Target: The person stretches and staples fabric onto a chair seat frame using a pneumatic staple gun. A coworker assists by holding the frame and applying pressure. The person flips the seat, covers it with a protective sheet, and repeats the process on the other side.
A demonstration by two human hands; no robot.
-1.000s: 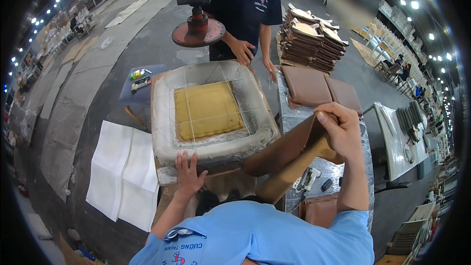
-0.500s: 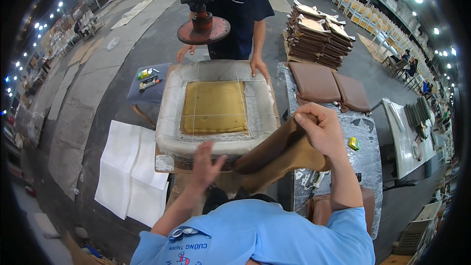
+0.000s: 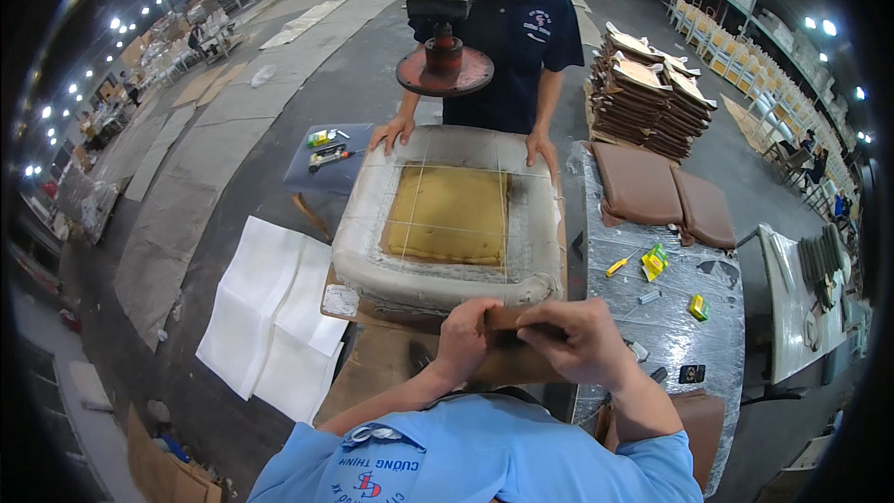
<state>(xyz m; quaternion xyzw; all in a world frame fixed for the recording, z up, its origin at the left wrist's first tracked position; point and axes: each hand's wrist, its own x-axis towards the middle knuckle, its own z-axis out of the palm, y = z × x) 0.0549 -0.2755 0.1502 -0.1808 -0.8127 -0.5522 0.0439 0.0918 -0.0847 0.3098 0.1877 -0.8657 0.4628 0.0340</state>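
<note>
A brown leather-like cover (image 3: 507, 363) with a tan underside hangs in front of my body, just off the near edge of the padded form. My left hand (image 3: 463, 340) is closed on one end of its edge. My right hand (image 3: 577, 340) pinches the other end. Beyond them lies the padded form (image 3: 358, 251), a pale grey padded ring on a wooden board. An olive-yellow foam pad (image 3: 447, 214) sits in its middle, with thin strings crossing over it. Most of the cover is hidden by my hands and forearms.
Across the form, a co-worker rests both hands on its far corners. A press head with a red disc (image 3: 445, 71) hangs above. White sheets (image 3: 270, 307) lie at left. A plastic-covered table (image 3: 670, 317) at right bears brown cushions (image 3: 638, 184); stacked covers (image 3: 647, 93) stand behind.
My left hand has moved right and taken hold of the cover. My right hand has lowered the cover nearer my body. The co-worker's other hand has settled on the form. The view has shifted.
</note>
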